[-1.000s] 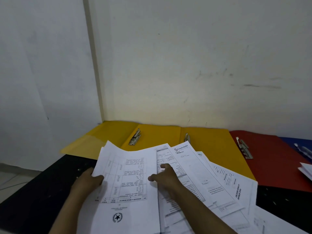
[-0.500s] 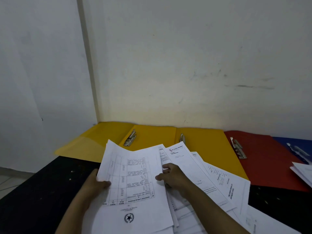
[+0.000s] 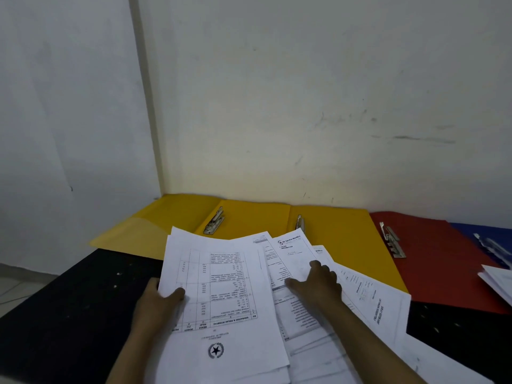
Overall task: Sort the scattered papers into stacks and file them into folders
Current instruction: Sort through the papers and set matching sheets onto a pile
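Papers (image 3: pixel 279 289) fanned on black table (image 3: pixel 69 295), just below both hands. Left hand (image 3: pixel 160 300) pinches edge of top sheet (image 3: pixel 221 286), thumb on top, now lifted clear vs 1 s ago. Right hand (image 3: pixel 318 281), fingers flat, shifted rightward, presses spread beside it. Yellow folders (image 3: pixel 249 217) lie open beyond fingertips, unfilled. Sorting prob. underway; filing not yet begun.

A table (image 3: pixel 69 314) is standing against a wall (image 3: pixel 304 106). Four open folders are lying in a row along the table's far edge: the leftmost folder (image 3: pixel 171 217), the second folder (image 3: pixel 340 234), the third folder (image 3: pixel 432 259) and the fourth folder (image 3: pixel 482 234) (cut off at the right). Before them, loose papers (image 3: pixel 368 295) are lying fanned, overlapping the first two. A separate sheet (image 3: pixel 221 295) is lying left of the fan, a small stack (image 3: pixel 498 281) at far right.
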